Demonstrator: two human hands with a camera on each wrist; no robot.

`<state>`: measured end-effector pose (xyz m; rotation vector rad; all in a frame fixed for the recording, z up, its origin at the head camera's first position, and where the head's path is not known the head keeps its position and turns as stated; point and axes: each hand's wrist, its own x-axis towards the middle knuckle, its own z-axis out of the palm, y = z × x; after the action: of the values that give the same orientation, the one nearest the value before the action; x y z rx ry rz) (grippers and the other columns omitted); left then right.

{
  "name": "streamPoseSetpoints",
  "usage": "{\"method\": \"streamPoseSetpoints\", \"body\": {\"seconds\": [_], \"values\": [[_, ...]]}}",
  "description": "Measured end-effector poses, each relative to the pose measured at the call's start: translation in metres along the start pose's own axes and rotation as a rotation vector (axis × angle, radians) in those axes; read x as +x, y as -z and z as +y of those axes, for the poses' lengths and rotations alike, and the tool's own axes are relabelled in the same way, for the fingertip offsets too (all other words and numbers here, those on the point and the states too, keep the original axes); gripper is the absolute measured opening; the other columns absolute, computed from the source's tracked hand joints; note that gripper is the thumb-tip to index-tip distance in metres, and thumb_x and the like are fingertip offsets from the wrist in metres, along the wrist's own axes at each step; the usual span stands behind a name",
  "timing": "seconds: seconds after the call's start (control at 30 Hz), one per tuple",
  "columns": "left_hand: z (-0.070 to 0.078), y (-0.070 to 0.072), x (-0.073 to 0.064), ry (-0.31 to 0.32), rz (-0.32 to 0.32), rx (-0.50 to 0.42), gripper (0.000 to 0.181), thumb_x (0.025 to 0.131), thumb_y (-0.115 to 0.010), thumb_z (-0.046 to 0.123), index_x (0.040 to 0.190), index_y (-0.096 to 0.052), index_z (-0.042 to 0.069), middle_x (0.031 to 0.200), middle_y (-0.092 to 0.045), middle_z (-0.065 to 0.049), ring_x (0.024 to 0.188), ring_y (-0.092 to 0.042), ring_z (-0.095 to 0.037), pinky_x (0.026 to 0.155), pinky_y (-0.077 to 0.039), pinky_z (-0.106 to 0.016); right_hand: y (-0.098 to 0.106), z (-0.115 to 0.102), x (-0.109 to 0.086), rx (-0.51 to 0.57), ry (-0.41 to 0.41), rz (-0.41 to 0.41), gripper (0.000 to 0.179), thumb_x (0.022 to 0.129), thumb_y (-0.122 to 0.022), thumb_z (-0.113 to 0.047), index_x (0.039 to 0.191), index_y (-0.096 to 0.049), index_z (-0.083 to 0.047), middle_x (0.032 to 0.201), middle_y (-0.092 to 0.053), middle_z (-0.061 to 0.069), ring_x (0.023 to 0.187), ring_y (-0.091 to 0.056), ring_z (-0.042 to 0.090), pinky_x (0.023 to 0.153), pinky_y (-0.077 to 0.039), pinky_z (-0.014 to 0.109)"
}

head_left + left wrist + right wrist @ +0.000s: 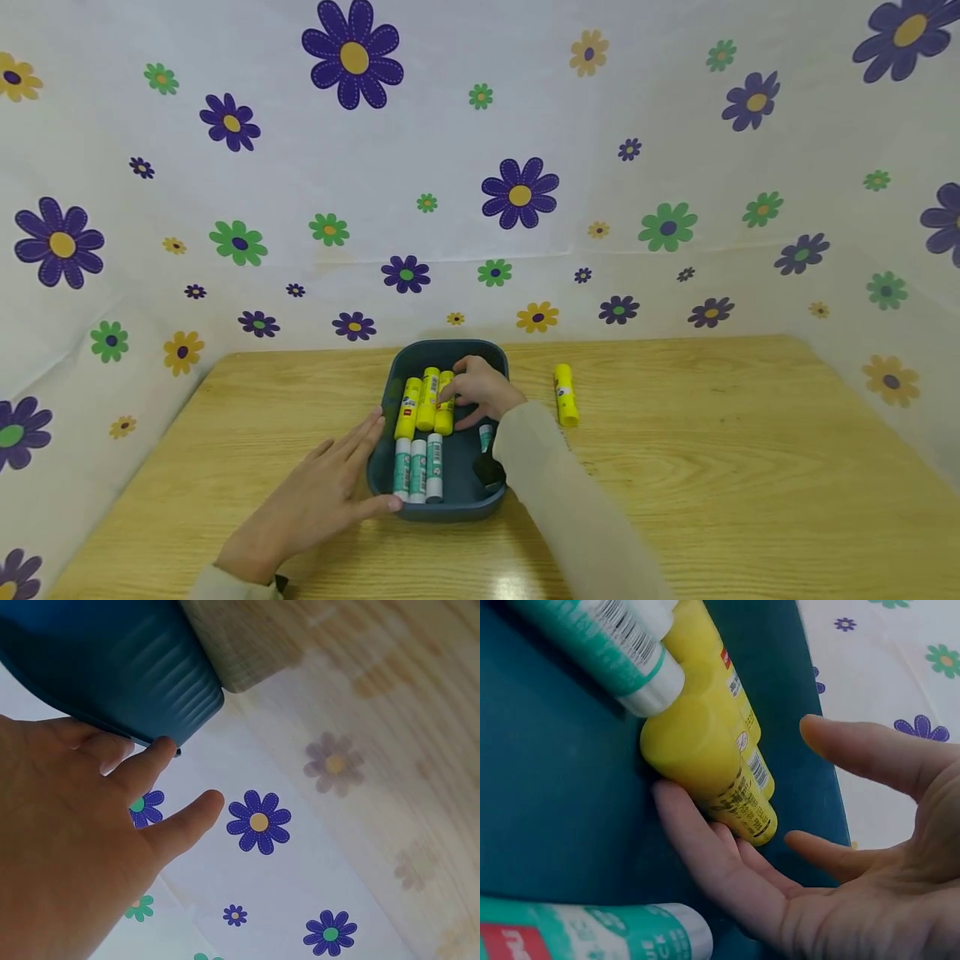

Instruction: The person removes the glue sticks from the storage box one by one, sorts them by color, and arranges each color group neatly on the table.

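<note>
A dark blue plastic tray (468,510) sits on the wooden table with glue sticks lying inside. My left hand (318,492) rests against the tray's left side, fingers extended and thumb at the near-left corner. In the left wrist view, fingertips meet the tray wall (142,682). My right hand (483,387) reaches into the tray, fingers spread beside the rightmost of three yellow glue sticks (445,404). Its fingers (705,847) touch the side of that yellow stick (697,750) without closing round it. Three white-and-green glue sticks (418,471) lie in the near-left part.
Another white-and-green glue stick (486,435) lies at the tray's right side, partly hidden by the right wrist. One more yellow glue stick (566,396) lies on the table (735,467) right of the tray. A flower-patterned white cloth (450,150) hangs behind and at both sides.
</note>
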<state>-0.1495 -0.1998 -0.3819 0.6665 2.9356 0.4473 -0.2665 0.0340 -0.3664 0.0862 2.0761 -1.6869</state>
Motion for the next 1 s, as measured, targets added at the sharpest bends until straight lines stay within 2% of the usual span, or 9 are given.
{"method": "streamPoseSetpoints", "body": {"seconds": [0.1, 0.37, 0.7, 1.0], "values": [[-0.0011, 0.0010, 0.0003, 0.001, -0.002, 0.005, 0.105, 0.091, -0.050, 0.076, 0.160, -0.025, 0.002, 0.168, -0.018, -0.013, 0.149, -0.028, -0.038, 0.113, -0.026, -0.069, -0.0035, 0.0035, 0.0025, -0.002, 0.012, -0.005, 0.074, 0.088, -0.072, 0.007, 0.152, -0.036, 0.000, 0.149, -0.041, 0.025, 0.124, -0.054, 0.043, 0.076, -0.061, 0.052], [-0.0009, -0.0002, 0.0008, 0.000, -0.006, -0.001, 0.104, 0.091, -0.050, 0.076, 0.160, -0.026, 0.002, 0.167, -0.019, -0.012, 0.149, -0.029, -0.038, 0.112, -0.027, -0.069, -0.0052, 0.0074, 0.0048, -0.042, 0.004, -0.017, 0.082, 0.084, -0.072, 0.014, 0.155, -0.033, 0.000, 0.150, -0.040, 0.024, 0.113, -0.060, 0.036, 0.080, -0.061, 0.050], [-0.0009, 0.0009, -0.0014, -0.010, 0.017, 0.002, 0.102, 0.092, -0.051, 0.074, 0.160, -0.026, 0.001, 0.167, -0.020, -0.013, 0.148, -0.031, -0.038, 0.111, -0.029, -0.069, -0.0059, 0.0048, 0.0051, -0.020, 0.010, -0.032, 0.083, 0.083, -0.073, 0.014, 0.154, -0.030, 0.003, 0.135, -0.049, 0.026, 0.109, -0.061, 0.035, 0.089, -0.058, 0.048], [-0.0007, 0.0008, -0.0013, -0.008, 0.002, -0.006, 0.102, 0.092, -0.052, 0.073, 0.160, -0.024, 0.001, 0.167, -0.018, -0.013, 0.148, -0.031, -0.038, 0.111, -0.029, -0.069, -0.0060, 0.0053, 0.0041, -0.028, 0.017, -0.034, 0.081, 0.084, -0.075, 0.011, 0.153, -0.034, -0.001, 0.121, -0.055, 0.023, 0.096, -0.063, 0.033, 0.080, -0.061, 0.048]]}}
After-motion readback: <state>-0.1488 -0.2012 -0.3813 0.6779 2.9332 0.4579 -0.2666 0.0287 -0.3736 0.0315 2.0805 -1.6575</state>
